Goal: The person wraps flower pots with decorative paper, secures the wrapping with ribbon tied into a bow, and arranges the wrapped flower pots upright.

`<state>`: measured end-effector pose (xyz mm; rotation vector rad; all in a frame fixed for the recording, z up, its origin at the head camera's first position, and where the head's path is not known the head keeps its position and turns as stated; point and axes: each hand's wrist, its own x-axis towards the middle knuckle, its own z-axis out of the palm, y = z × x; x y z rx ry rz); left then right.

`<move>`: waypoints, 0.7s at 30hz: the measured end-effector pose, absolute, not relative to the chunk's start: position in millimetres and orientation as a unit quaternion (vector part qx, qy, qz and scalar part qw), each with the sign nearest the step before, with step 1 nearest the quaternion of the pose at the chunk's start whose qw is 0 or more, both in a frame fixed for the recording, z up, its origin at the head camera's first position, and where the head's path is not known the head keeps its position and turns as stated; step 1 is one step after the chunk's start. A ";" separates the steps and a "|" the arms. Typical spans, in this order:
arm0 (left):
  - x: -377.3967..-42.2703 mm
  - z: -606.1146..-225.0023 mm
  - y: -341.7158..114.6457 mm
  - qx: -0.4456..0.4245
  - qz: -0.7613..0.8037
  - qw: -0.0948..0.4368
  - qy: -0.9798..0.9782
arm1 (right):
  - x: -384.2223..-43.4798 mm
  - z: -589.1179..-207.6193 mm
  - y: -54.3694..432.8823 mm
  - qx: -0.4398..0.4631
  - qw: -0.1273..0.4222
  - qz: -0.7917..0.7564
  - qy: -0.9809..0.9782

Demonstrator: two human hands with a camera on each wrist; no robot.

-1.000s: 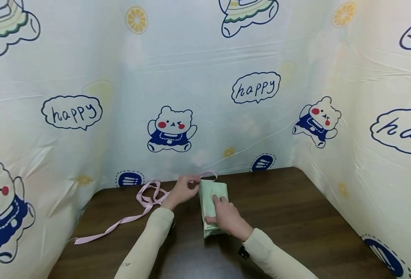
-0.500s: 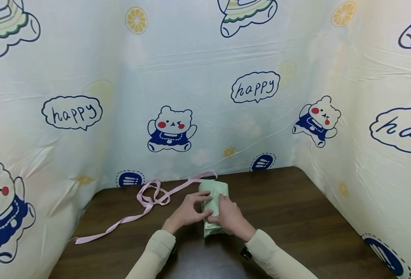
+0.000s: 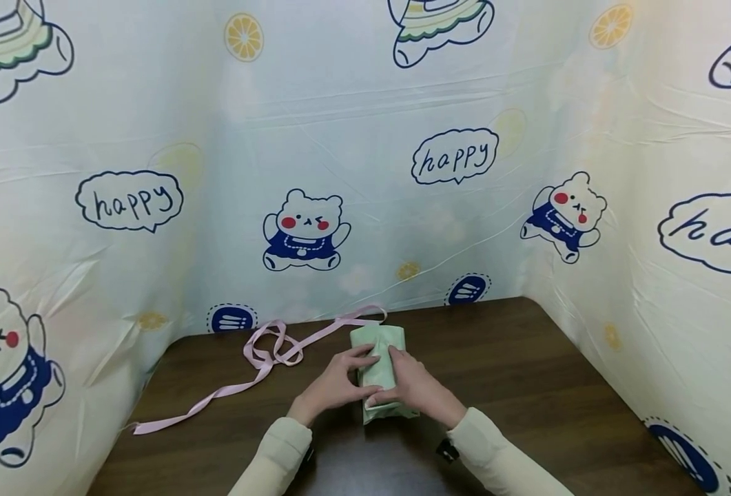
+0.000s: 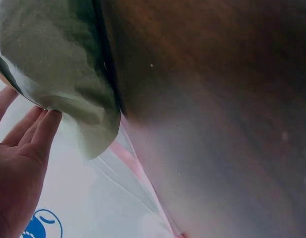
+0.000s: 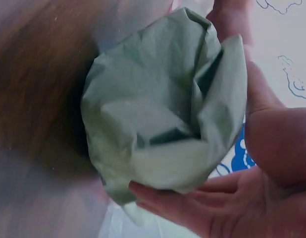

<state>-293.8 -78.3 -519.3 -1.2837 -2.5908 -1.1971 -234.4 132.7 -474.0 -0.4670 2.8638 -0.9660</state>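
In the head view, a light green paper packet (image 3: 387,337) lies on the table, its long side running away from me. My left hand (image 3: 334,382) holds its left side, fingers bent over the top and thumb at the near end. From the right, my right hand (image 3: 426,390) grips it, its thumb close to the left thumb. Left fingertips (image 4: 51,116) meet a paper edge in the left wrist view. The right wrist view shows the packet's near end (image 5: 153,94), with creased, gaping folds and the right fingers along one side.
A pale pink ribbon (image 3: 235,389) lies looped on the table to the left, its far stretch reaching the packet's far end. Behind the dark wooden table (image 3: 526,386) hangs a printed curtain (image 3: 365,138), which also runs along both sides.
My left hand has come back from the ribbon by the far end onto the packet's left side. The right hand stays on the packet, whose far end has shifted slightly left and nearer.
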 end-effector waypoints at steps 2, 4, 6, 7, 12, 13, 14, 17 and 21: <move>-292.9 -519.5 -78.9 -0.407 -0.380 0.007 -0.830 | -236.3 -472.6 138.9 -0.176 0.058 -0.317 0.930; -291.9 -518.7 -79.1 -0.408 -0.384 0.006 -0.828 | -240.1 -470.4 146.8 -0.200 0.073 -0.322 0.922; -290.9 -517.9 -78.6 -0.415 -0.385 0.010 -0.824 | -245.8 -468.2 155.4 -0.219 0.086 -0.336 0.912; -290.5 -517.4 -78.5 -0.417 -0.383 0.010 -0.824 | -249.2 -467.5 159.6 -0.224 0.091 -0.344 0.907; -288.8 -516.0 -77.4 -0.420 -0.374 0.011 -0.827 | -271.6 -468.3 178.8 -0.216 0.105 -0.402 0.884; -288.8 -516.0 -77.2 -0.418 -0.375 0.009 -0.828 | -276.3 -468.8 181.9 -0.211 0.103 -0.415 0.879; -288.7 -516.1 -77.1 -0.416 -0.376 0.008 -0.828 | -281.2 -470.0 184.9 -0.207 0.099 -0.427 0.875; -288.4 -517.0 -77.1 -0.412 -0.378 0.003 -0.829 | -296.8 -475.7 191.7 -0.194 0.071 -0.451 0.868; -288.2 -517.3 -77.0 -0.407 -0.380 -0.003 -0.831 | -320.7 -488.6 198.9 -0.173 0.036 -0.443 0.879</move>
